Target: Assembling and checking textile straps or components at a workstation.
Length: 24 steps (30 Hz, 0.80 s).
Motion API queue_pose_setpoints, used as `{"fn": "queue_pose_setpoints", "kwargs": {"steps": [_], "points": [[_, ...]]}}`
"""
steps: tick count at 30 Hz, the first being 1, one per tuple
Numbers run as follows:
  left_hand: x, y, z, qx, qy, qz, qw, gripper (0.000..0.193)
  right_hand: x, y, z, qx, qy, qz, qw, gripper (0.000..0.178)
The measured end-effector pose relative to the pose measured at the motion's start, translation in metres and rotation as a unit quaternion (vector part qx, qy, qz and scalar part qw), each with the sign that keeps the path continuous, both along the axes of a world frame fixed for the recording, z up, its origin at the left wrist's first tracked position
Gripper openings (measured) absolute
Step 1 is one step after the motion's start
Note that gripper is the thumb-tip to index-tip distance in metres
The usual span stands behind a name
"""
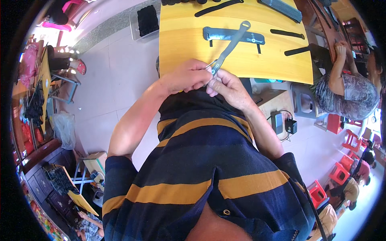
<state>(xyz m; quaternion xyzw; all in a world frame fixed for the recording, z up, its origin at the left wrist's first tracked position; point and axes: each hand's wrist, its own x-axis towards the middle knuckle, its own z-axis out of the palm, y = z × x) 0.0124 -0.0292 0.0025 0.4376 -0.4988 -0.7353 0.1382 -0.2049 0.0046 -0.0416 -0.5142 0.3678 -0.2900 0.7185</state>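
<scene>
Over the near edge of the yellow table, my two hands meet around a grey strap. It slants up to the right and ends in a rounded tip with an oval slot. My right hand pinches its lower end between thumb and fingers. Closed beside it, my left hand has its fingertips at that same end. A thin, shiny metal piece sticks out by the left fingertips; its kind cannot be made out. Beyond the hands lies a flat grey bundle of straps, partly crossed by the held strap.
On the yellow table lie loose black straps and a grey strap stack. A clear bin with black pieces stands left of it. At right sit a grey stool and a person; red stools stand farther off.
</scene>
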Motion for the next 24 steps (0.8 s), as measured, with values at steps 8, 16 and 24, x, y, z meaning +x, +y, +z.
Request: {"fn": "queue_pose_setpoints", "kwargs": {"steps": [8, 16, 24], "points": [[-0.005, -0.002, -0.013, -0.192, -0.047, -0.088, 0.976, 0.014, -0.004, 0.009, -0.003, 0.037, -0.047, -0.031, 0.998, 0.031], [-0.031, 0.002, 0.006, -0.382, -0.112, -0.117, 0.910, 0.022, -0.008, 0.020, -0.012, 0.083, -0.031, -0.246, 0.965, 0.035], [-0.020, 0.001, -0.016, -0.509, -0.142, -0.034, 0.848, 0.013, -0.006, 0.022, -0.003, 0.099, -0.008, -0.258, 0.961, 0.037]]}}
